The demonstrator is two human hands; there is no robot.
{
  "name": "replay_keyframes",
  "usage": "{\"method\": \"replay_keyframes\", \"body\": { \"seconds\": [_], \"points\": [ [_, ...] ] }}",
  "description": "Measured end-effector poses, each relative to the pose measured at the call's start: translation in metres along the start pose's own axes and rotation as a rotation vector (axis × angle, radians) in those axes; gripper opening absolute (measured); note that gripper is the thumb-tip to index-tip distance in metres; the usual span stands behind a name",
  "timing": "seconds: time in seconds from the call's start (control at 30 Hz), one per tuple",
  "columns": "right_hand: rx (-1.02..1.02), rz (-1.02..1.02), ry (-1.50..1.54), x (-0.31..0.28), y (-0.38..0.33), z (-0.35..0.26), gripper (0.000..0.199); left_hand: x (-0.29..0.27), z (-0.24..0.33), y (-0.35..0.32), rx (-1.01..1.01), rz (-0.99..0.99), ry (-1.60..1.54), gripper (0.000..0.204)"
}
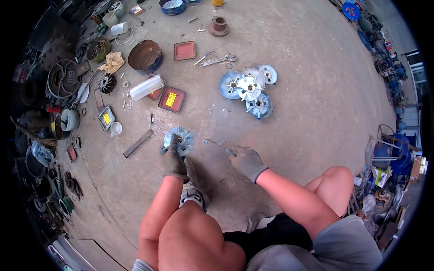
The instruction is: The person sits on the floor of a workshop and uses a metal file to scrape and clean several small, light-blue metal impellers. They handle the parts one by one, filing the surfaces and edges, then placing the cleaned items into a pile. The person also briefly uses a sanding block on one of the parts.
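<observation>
Just in front of my left shoe, a round blue finned fan wheel point(186, 142) rests on the concrete floor. My gloved left hand point(174, 163) grips its left side, one finger laid over the face near the hub. To the right, my gloved right hand point(247, 161) is held apart from the wheel, closed with its fingertips pinched together; a small dark piece seems to be in them, too small to name. Left of the wheel lies a hammer point(139, 142). Small bluish scraps point(213, 142) are scattered between the hands.
Farther off stands a cluster of similar blue and white fan wheels point(250, 87). An adjustable wrench point(218, 60), red trays point(172, 99), a clear plastic-wrapped roll point(147, 87) and a rusty round pan point(145, 56) lie ahead. Machine parts crowd both sides, including a blue drum point(403, 156).
</observation>
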State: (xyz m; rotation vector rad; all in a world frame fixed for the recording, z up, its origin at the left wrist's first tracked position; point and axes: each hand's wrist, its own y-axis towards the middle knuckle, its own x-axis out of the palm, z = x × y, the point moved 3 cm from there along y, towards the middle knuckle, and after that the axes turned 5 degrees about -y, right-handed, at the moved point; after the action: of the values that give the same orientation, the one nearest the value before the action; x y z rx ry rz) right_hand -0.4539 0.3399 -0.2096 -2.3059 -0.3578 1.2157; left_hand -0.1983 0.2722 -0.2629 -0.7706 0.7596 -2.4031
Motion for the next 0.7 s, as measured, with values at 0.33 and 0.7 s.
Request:
{"method": "replay_keyframes", "body": {
  "seconds": [0.33,0.7],
  "points": [
    [0.330,-0.353,0.976,0.062,-0.005,-0.043,0.040,0.020,0.000,0.000,-0.111,-0.114,-0.023,0.032],
    [-0.074,-0.269,0.084,0.101,-0.012,0.031,0.046,0.023,0.027,0.026,-0.044,0.006,-0.196,0.029]
  ]
}}
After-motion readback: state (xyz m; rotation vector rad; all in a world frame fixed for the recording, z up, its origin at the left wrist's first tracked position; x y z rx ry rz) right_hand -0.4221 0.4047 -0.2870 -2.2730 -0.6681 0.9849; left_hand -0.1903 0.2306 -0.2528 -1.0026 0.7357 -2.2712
